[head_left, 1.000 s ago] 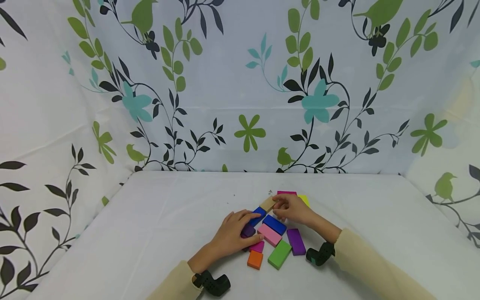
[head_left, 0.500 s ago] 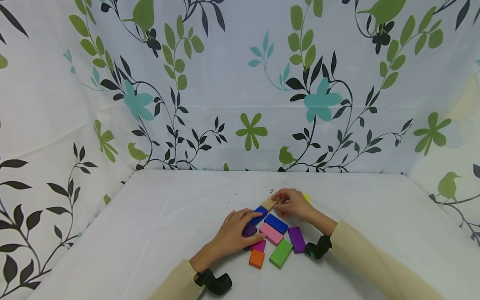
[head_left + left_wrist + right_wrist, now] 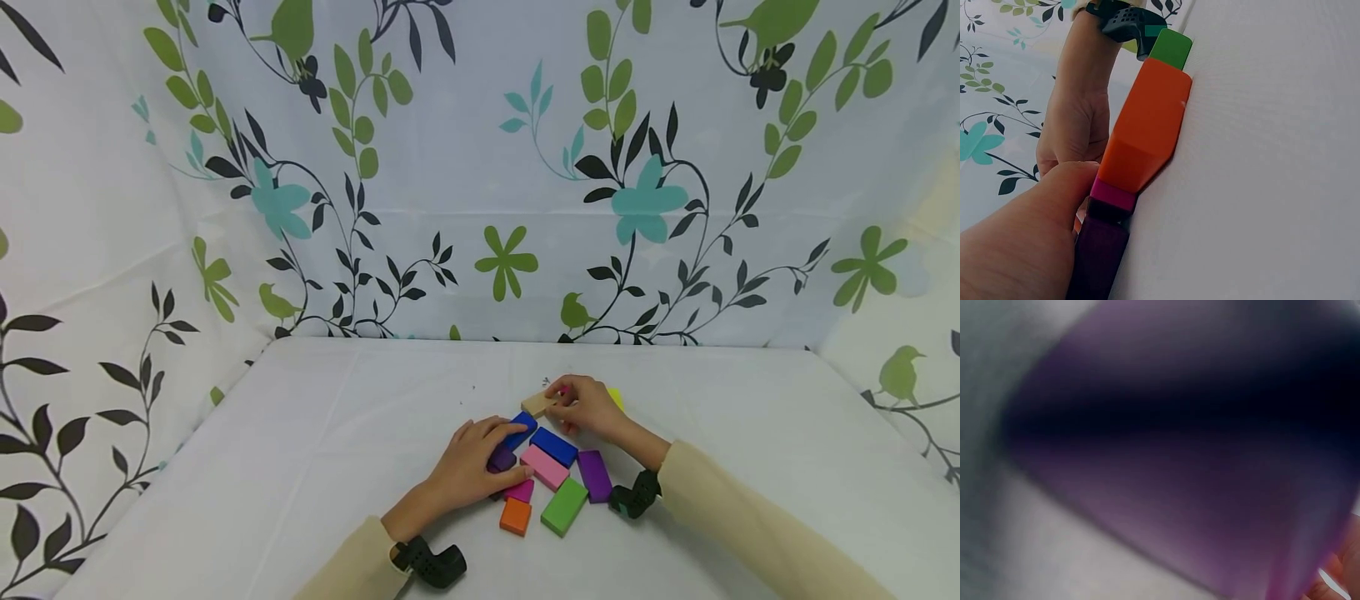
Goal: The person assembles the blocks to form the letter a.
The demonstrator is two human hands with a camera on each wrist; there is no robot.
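In the head view my left hand (image 3: pixel 468 467) rests over the left side of a group of coloured blocks. Its index finger lies on a blue block (image 3: pixel 521 423); its thumb reaches to the pink block (image 3: pixel 545 467), with a dark purple block (image 3: pixel 501 460) partly hidden between them. My right hand (image 3: pixel 591 408) pinches the right end of a tan wooden block (image 3: pixel 536 404) at the far end of the blue one. Magenta shows between its fingers. Close in the left wrist view stands an orange block (image 3: pixel 1144 125) beside my left thumb. Blurred purple (image 3: pixel 1166 487) fills the right wrist view.
A second blue block (image 3: pixel 553 447), a purple block (image 3: pixel 595 477), a green block (image 3: pixel 564 507) and a magenta block (image 3: pixel 519 490) lie around the pink one. A yellow piece (image 3: pixel 616 397) shows behind my right hand. Patterned cloth (image 3: pixel 420 167) hangs behind the white table (image 3: pixel 337 417).
My right hand has shifted slightly away from me and now covers most of the magenta block behind it. The tan block has turned a little. My left hand stays over the same blocks.
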